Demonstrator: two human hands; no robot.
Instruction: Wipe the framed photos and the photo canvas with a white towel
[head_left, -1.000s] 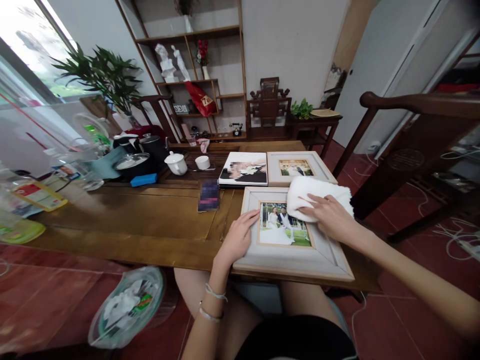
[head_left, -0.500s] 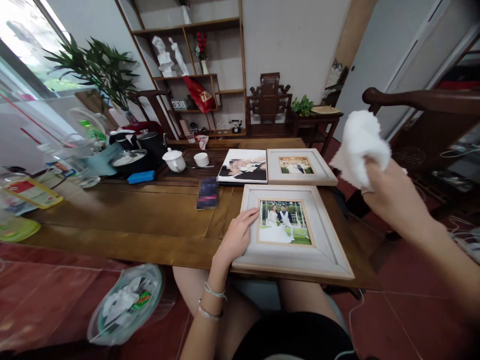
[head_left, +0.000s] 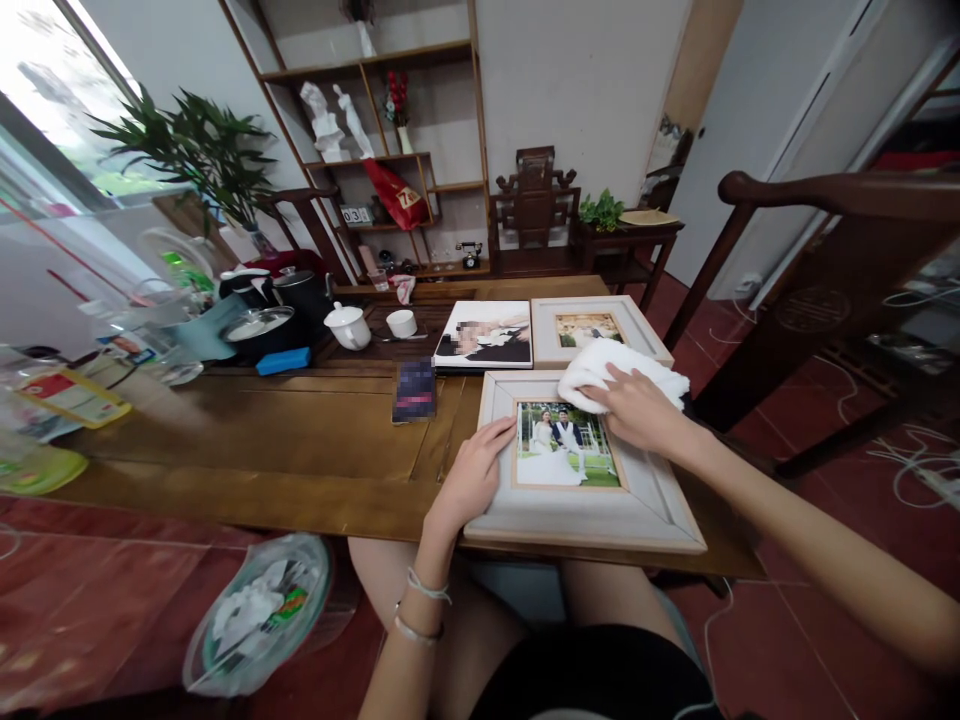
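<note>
Left of the front frame (head_left: 574, 470) we can cross the tabletop (head_left: 300, 450); the rear frame (head_left: 589, 328) ahead and the chair (head_left: 810, 290) at right obstruct us.

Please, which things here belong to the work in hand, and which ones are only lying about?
In use:
near picture frame, left hand on it
white cloth, under the right hand

Lying about:
blue block
lidded white cup
small white cup
red bag on shelf

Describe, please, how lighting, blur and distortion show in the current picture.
Head view: the window is largely washed out by daylight; head view: the yellow bottle at left looks soft, the white cloth clearer; head view: the shelf unit leans, probably through wide-angle distortion.
</note>
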